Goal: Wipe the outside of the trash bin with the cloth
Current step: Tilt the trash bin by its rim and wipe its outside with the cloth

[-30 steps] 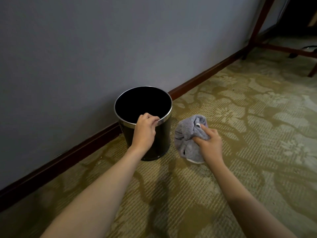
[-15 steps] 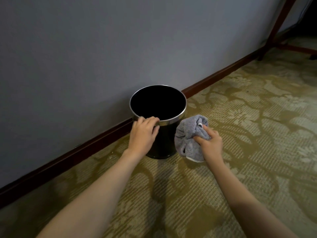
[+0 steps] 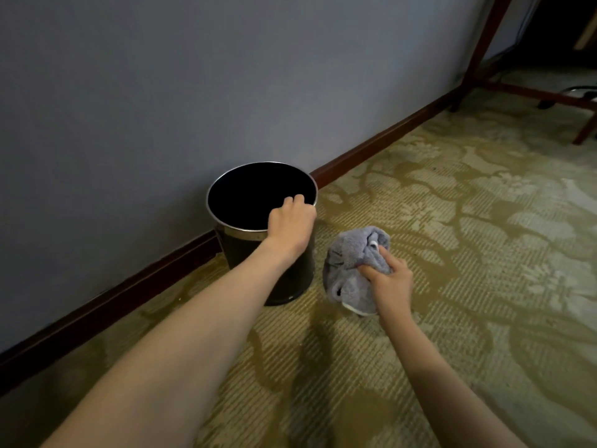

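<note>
A round black trash bin [image 3: 240,245] with a silver rim stands upright on the carpet against the wall. My left hand [image 3: 290,223] grips its near right rim, fingers curled over the edge into the dark inside. My right hand [image 3: 389,281] holds a bunched grey cloth [image 3: 350,263] just right of the bin. The cloth hangs close to the bin's right side; a narrow gap shows between them. My left forearm hides part of the bin's front wall.
A grey wall with a dark red baseboard [image 3: 371,147] runs diagonally behind the bin. Patterned olive carpet [image 3: 468,237] spreads to the right and front. Red-brown furniture legs [image 3: 481,46] stand at the far upper right.
My left hand has shifted along the rim toward its right side, and its fingers now hook over the edge. My right hand with the cloth has drawn slightly away from the bin.
</note>
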A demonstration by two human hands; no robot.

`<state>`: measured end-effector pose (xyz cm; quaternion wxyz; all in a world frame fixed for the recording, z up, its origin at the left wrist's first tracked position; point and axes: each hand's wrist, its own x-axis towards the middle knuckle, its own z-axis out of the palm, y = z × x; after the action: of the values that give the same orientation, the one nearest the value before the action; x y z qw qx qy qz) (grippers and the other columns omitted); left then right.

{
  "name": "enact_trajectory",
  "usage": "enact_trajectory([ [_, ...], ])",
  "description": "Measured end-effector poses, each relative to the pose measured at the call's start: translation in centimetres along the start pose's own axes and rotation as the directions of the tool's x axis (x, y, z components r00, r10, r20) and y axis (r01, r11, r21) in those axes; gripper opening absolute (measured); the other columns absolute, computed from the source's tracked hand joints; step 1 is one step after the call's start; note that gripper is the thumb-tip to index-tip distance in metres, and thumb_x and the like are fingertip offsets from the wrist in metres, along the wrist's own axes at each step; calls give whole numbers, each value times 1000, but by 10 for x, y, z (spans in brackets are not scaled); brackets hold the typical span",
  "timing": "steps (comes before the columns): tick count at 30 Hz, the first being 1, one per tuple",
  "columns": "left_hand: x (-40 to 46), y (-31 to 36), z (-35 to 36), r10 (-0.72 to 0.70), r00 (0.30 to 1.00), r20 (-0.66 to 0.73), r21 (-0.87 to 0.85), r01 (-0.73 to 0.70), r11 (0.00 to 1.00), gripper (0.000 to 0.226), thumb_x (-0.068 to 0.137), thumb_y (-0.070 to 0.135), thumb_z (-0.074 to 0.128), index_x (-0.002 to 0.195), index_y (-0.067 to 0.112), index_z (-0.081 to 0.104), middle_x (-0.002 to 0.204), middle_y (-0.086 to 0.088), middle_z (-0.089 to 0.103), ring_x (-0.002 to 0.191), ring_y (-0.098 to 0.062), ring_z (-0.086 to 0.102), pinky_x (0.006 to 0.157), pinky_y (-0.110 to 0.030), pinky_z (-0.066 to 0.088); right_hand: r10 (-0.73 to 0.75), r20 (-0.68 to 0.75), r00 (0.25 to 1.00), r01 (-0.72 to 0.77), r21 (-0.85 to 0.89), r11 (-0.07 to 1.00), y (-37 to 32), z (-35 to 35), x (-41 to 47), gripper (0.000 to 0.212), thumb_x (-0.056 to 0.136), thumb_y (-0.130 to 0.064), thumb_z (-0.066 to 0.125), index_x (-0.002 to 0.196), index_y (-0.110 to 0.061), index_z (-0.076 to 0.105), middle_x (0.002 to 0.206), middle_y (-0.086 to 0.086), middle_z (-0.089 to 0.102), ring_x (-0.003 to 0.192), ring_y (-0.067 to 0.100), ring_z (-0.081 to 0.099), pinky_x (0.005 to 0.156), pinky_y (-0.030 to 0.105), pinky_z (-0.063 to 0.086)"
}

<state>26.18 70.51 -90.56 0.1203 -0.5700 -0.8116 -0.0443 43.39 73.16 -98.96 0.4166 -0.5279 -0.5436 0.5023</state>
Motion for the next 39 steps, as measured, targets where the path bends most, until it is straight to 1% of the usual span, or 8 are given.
enact_trajectory([
  [9, -26, -34, -16, 10, 997, -76, -9, -10, 1000, 8, 85, 16, 61, 91, 11, 60, 94, -8, 62, 82, -29, 62, 54, -34, 31, -34, 30, 999, 34, 12, 999, -11, 14, 5, 54, 79, -12, 72, 130, -16, 57, 103, -3, 47, 99, 22, 52, 91, 44, 48],
  [14, -72, -67, -30, -12, 994, -109, -139, -4, 990, 13, 92, 25, 50, 92, 15, 57, 91, -1, 60, 77, -24, 62, 52, -33, 42, -101, 74, 992, 104, -33, 994, -21, 27, 2, 53, 78, -12, 72, 129, -15, 58, 105, -3, 48, 103, 17, 51, 86, 34, 43],
  [20, -136, -121, -34, -70, 990, -120, -252, 38, 967, 12, 93, 26, 50, 92, 17, 57, 88, 6, 55, 76, -15, 55, 51, -30, 41, -151, 154, 977, 162, -60, 985, -40, 67, -19, 52, 79, -13, 71, 129, -16, 58, 105, -3, 45, 103, 15, 49, 94, 33, 41],
  [25, -171, -158, -27, -126, 991, -55, -335, 100, 937, 6, 92, 25, 54, 93, 19, 56, 89, 12, 48, 85, -12, 47, 70, -28, 39, -276, 228, 934, 310, -127, 942, -62, 111, -40, 53, 78, -18, 71, 128, -21, 58, 102, -8, 41, 105, 14, 46, 92, 27, 37],
  [29, -190, -178, -26, -124, 991, 45, -302, 131, 944, 15, 92, 35, 50, 102, 24, 52, 97, 14, 44, 94, -11, 41, 81, -30, 33, -359, 334, 872, 447, -243, 861, -66, 130, -54, 51, 78, -23, 67, 128, -28, 56, 113, -1, 45, 110, 23, 47, 95, 41, 43],
  [31, -194, -182, -27, -165, 984, 60, -305, 175, 936, 21, 93, 41, 43, 105, 25, 50, 98, 12, 45, 93, -10, 40, 81, -30, 31, -331, 389, 860, 463, -322, 826, -60, 137, -59, 54, 78, -25, 66, 131, -26, 54, 117, 2, 46, 114, 26, 46, 95, 45, 43],
  [37, -218, -182, -30, -388, 919, 74, -508, 370, 778, 26, 97, 36, 38, 73, 29, 41, 76, 10, 46, 77, -12, 44, 72, -34, 36, -283, 467, 838, 487, -406, 773, -47, 150, -75, 58, 80, -31, 68, 134, -24, 49, 122, 1, 44, 120, 26, 41, 97, 48, 43],
  [39, -235, -175, -24, -474, 876, 86, -582, 431, 690, 29, 96, 32, 44, 68, 28, 43, 71, 8, 50, 71, -9, 48, 63, -28, 36, -279, 488, 827, 501, -414, 760, -47, 153, -78, 58, 80, -31, 68, 135, -24, 49, 123, 2, 44, 120, 25, 40, 98, 47, 42],
])
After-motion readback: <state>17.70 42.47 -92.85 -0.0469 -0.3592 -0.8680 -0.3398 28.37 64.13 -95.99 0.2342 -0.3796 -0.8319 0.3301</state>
